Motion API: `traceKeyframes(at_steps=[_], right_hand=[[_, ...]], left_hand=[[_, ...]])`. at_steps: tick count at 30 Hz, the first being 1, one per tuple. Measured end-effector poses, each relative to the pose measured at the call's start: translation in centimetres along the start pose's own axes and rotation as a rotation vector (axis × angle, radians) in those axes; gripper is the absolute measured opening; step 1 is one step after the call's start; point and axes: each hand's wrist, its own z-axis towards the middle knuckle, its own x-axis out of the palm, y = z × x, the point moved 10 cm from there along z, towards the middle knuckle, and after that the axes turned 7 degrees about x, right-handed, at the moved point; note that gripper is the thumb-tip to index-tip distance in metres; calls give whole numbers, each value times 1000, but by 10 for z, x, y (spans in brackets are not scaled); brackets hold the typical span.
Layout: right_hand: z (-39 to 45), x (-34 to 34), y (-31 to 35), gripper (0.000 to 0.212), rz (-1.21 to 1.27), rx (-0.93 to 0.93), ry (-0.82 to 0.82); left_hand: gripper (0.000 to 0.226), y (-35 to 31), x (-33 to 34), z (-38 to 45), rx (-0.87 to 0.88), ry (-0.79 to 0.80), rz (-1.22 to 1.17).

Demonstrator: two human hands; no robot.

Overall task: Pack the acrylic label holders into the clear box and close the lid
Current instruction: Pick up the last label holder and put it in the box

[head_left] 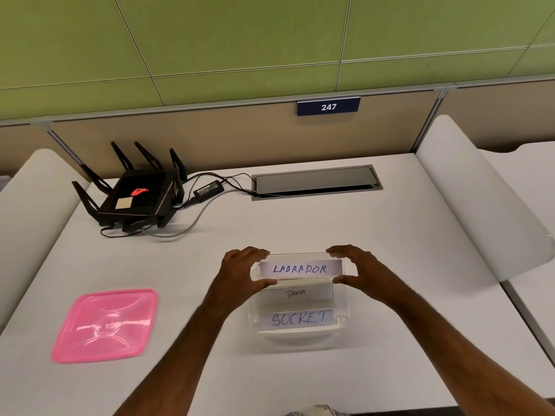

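Left hand [240,273] and right hand [363,271] pinching ends of LABRADOR label holder [300,268] at lower centre, above clear box [345,313] containing PANDA holder [295,293] and SOCKET holder [298,319], pink lid [105,324] apart at lower left

Both forearms run off the bottom edge. The clear box [342,318] has walls too faint to trace. The LABRADOR holder [300,269] hides part of the PANDA holder [303,292], whose lettering is tiny.

The lid [105,325] is translucent pink with a moulded curved pattern. The router [135,193] is black with a red glowing logo. The surface [330,223] is white, the wall panels [240,34] green, and the sign [328,106] navy with white 247.
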Motion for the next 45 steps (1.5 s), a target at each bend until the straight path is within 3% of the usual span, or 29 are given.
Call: traceKeyframes(at_steps=[5, 10, 23, 28, 34, 38, 45], right_hand=[[-4, 14, -3, 70, -65, -5, 72], [-7, 25, -7, 60, -122, -18, 66], [-15, 59, -25, 53, -278, 47, 162], [-19, 62, -15, 64, -301, -24, 139], [-22, 68, -3, 44, -446, -162, 102], [-18, 82, -5, 40, -520, -164, 152], [-16, 96, -3, 35, -558, -130, 208]], left_hand=[[63, 2, 7, -11, -28, 26, -22], [65, 8, 15, -26, -117, 59, -8], [85, -8, 51, -35, 8, 327, 189], [77, -15, 59, -32, 64, 385, 240], [53, -20, 62, -38, 99, 340, 231], [33, -13, 86, -44, 77, 473, 290], [29, -7, 111, -48, 60, 634, 394]])
